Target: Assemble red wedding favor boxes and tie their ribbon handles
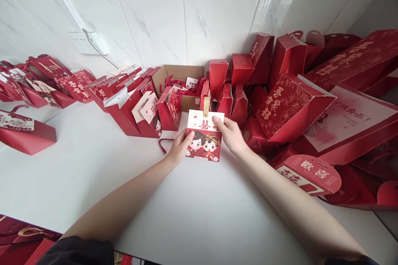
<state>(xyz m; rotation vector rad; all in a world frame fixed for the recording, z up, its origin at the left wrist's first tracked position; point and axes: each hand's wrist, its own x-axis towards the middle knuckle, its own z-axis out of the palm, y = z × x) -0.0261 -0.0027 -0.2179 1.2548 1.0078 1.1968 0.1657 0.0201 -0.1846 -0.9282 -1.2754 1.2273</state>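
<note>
Red box with pale printed panel (29, 134): one, lying on the table (186, 215), well to the left of the left hand. Red boxes with lettering (74, 85): several, grouped beyond it against the wall. Open-topped red box (124, 112): one of a close row, ahead and to the left of the left hand. White-topped box (149, 112): one, nearer that hand, cartoon figure on its side. Dark red cord (162, 145): one, just left of the left hand. Left hand (180, 148): clamped on the left edge of the small box, thumb on the front. Cardboard carton (178, 70): one, beyond both hands, holding red ribbon and a white tag. Small box (203, 153): one, upright between the hands, cartoon couple below, white flap above (gold strap (205, 105) rising from the top). Right hand (230, 134): closed on the right side of the white flap, thumb in front. Large lettered box (281, 107): one, ahead and to the right of the right hand, among many others. Round-topped box (314, 174): one, nearer, right of the right forearm.

Step in hand, as judged: steadying the box and handling its flap. Next move would call for light, even pressure; the card looks thin.
</note>
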